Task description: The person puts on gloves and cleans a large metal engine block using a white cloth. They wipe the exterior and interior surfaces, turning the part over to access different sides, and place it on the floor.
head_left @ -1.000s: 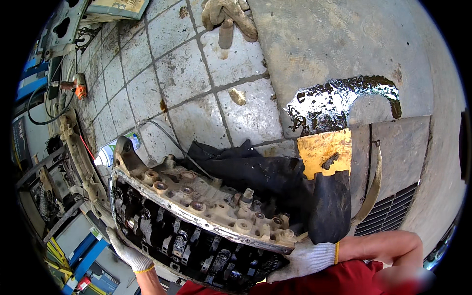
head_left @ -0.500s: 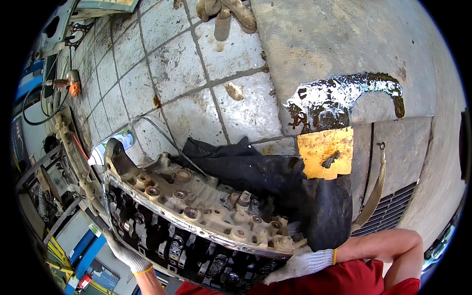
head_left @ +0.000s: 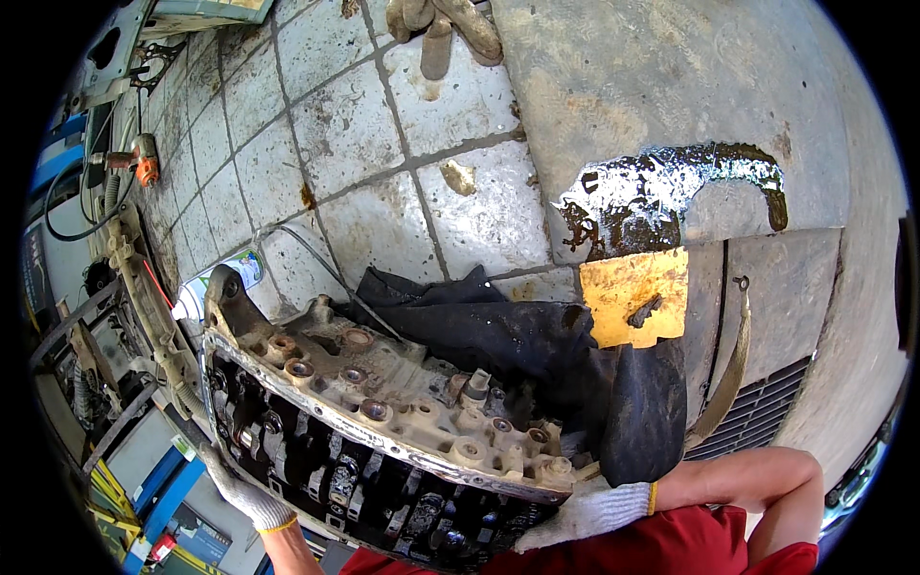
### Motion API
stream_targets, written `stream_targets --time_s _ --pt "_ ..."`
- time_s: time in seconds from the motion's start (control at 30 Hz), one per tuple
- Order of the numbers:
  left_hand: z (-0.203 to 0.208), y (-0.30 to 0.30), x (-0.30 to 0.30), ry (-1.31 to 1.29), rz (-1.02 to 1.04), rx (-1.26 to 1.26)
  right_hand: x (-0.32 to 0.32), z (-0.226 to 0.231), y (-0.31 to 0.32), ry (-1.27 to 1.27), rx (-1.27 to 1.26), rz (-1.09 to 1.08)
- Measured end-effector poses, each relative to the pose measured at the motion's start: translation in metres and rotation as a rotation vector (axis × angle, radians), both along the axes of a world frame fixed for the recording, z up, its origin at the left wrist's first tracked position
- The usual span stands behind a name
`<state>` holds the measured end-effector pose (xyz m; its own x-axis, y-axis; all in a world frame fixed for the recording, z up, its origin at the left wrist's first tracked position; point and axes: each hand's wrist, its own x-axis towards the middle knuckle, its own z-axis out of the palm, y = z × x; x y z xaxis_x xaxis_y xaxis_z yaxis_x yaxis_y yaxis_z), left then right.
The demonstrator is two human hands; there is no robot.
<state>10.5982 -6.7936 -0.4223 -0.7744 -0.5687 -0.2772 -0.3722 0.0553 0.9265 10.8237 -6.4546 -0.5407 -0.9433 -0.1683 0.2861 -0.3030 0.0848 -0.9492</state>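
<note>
A greasy, dirt-crusted engine block (head_left: pixel 402 422) stands tilted in front of me. Its black, oily open side (head_left: pixel 335 474) faces me. My left hand (head_left: pixel 240 494), in a white knit glove with a yellow cuff, grips the block's left edge. At the near right corner, my right hand (head_left: pixel 594 515) wears the same kind of glove and holds the block from beside it, its fingertips partly hidden. Behind the block lies a crumpled black cloth (head_left: pixel 479 331), and a dark rounded piece (head_left: pixel 644 412) rests just above my right hand.
Left of the block lies a spray can (head_left: pixel 220 283); beyond it is an orange impact wrench (head_left: pixel 144 161). An oily yellow sheet (head_left: pixel 623 287) touches a wet oil spill (head_left: pixel 671 192). A strap (head_left: pixel 733 369) lies near a floor grate (head_left: pixel 752 412). Dirty gloves (head_left: pixel 446 29) lie farther off.
</note>
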Motion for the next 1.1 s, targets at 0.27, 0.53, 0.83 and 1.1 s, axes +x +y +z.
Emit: stream_targets --time_s 0.27,0.53,0.83,1.1 --pt "0.0 -0.01 0.001 -0.022 0.044 -0.012 -0.033 0.012 0.026 -0.475 -0.269 0.476" --pt "0.0 -0.006 0.0 -0.022 -0.074 0.101 -0.085 0.031 0.061 -1.092 -0.472 1.183" --pt "0.003 -0.005 -0.003 -0.082 0.036 0.08 -0.07 0.028 0.063 -0.634 -0.1 0.881" --pt "0.005 0.0 -0.003 -0.071 -0.014 0.162 -0.076 0.023 0.062 0.521 0.806 0.824"
